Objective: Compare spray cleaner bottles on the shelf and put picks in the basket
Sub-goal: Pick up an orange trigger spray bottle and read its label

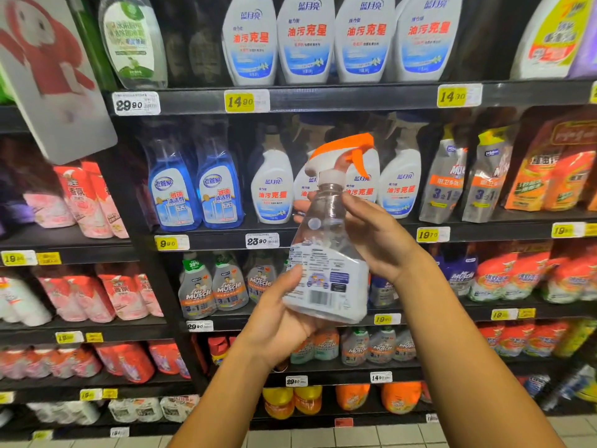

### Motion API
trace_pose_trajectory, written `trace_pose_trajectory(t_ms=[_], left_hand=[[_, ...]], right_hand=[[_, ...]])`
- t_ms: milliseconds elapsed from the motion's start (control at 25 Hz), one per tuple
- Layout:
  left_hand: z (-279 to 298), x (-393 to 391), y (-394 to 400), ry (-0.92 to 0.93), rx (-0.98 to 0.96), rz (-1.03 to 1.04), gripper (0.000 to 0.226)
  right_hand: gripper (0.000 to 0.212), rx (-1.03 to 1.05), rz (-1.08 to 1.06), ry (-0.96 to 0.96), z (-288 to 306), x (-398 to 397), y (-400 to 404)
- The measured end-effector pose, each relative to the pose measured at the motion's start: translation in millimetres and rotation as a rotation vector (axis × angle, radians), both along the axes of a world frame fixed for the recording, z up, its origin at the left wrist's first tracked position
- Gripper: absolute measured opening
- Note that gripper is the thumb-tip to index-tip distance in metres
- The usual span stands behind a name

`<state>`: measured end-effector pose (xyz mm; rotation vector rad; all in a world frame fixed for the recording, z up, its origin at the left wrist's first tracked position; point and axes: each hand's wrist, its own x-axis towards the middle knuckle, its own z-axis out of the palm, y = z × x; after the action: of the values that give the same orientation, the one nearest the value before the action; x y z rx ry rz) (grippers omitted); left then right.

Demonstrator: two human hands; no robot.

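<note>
Head view. A clear spray bottle is held up in front of the shelf, well off its boards, between both hands. Long axis near upright, top leaning slightly right; white collar and orange trigger head uppermost, base toward the person's lower left. The trigger lever hangs on the right side of the head. Back label with barcode faces the camera.

Left hand sits under the bottle's base, thumb pressed on the label's left edge, fingers wrapped behind: gripping the bottle. Right hand is right of the bottle's shoulder, fingers curled round behind the neck, tips showing at the bottle's left: also gripping it.

Behind the bottle, a row of white spray bottles with blue and red labels. Left of the bottle, two blue glass-cleaner bottles. Below it, grey Mr Muscle pouches. Yellow price tags run along the shelf edges.
</note>
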<state>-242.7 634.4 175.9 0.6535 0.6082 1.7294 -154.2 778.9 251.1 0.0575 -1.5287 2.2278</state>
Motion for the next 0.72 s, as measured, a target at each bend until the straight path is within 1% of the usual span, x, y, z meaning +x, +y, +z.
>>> trace_pose_trajectory(t_ms=[40,80,120,160,240,280,360,440,520,600,720], left_hand=[[-2,2,1,-0.094,0.01,-0.034,0.06],[-2,3,2,-0.144,0.014,-0.068,0.065],[-1,4,2,-0.139,0.019,-0.1,0.068],[1,3,2,-0.095,0.026,-0.112,0.07],[4,-4,3,0.027,0.021,-0.033,0.071],[5,-8,4,0.062,0.027,0.011,0.073],[9,-13,4,0.126,0.038,0.046,0.074],[10,-16,3,0.226,0.012,0.096,0.061],[8,-19,2,0.261,-0.006,0.12,0.052],[6,-21,0,0.167,0.0,0.075,0.055],[5,-20,-2,0.031,0.032,0.015,0.059]], right_hand=[[0.052,0.012,0.016,0.004,1,-1,0],[0.051,0.047,-0.001,0.001,2,-3,0],[0.047,0.086,-0.041,-0.007,5,-4,-1],[0.04,0.123,-0.098,-0.019,8,-5,-1],[0.028,0.202,-0.253,-0.051,17,-5,-2],[0.027,0.238,-0.341,-0.072,21,-6,-3],[0.031,0.271,-0.485,-0.124,25,-12,-7],[0.036,0.295,-0.559,-0.198,24,-18,-11],[0.034,0.336,-0.545,-0.257,22,-21,-13],[0.027,0.302,-0.46,-0.279,21,-18,-10],[0.014,0.223,-0.272,-0.236,17,-16,-7]])
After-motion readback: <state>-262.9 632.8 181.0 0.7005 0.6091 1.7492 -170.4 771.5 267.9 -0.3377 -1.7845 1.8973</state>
